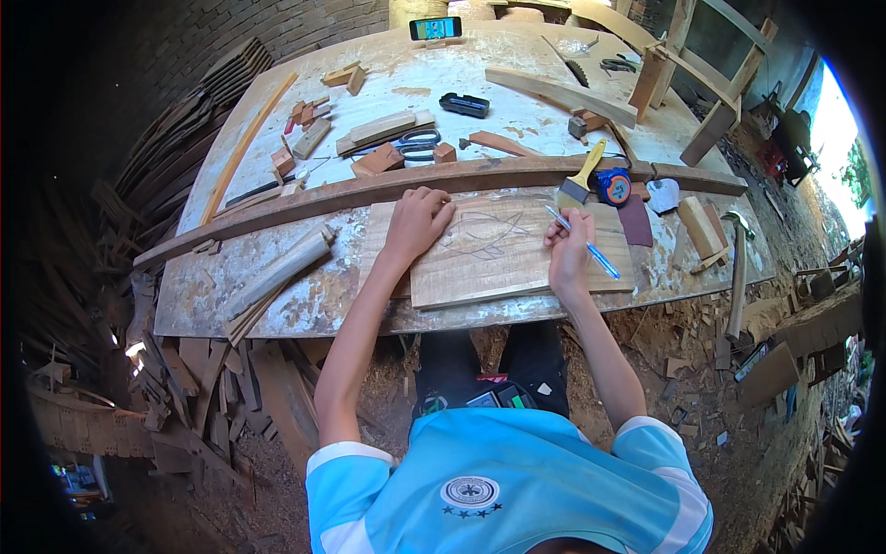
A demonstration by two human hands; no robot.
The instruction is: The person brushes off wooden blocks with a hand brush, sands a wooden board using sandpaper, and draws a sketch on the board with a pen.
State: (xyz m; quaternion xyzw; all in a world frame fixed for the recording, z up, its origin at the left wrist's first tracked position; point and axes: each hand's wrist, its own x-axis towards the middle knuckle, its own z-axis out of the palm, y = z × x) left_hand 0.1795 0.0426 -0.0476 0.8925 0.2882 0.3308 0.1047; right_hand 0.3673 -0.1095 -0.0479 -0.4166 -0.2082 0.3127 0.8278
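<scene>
A light wooden board (498, 282) lies at the near edge of the worktable, on top of another board (377, 235). Pencil-like lines on it form a fish-shaped drawing (480, 233). My left hand (421, 222) rests on the board's upper left part, fingers laid on the wood and holding nothing. At the right side of the drawing, my right hand (569, 247) grips a blue and white pen (604, 262), which slants across the fingers. Just beyond that hand lie a yellow-handled paintbrush (583, 173) and a blue tape measure (613, 186).
A long wooden bar (351, 198) crosses the worktable (305, 300) beyond the board. Scissors (417, 146), a black case (464, 105), wood offcuts (383, 132) and a propped phone (436, 29) lie farther back. A hammer (738, 268) hangs over the right edge; wood strips (281, 270) lie left.
</scene>
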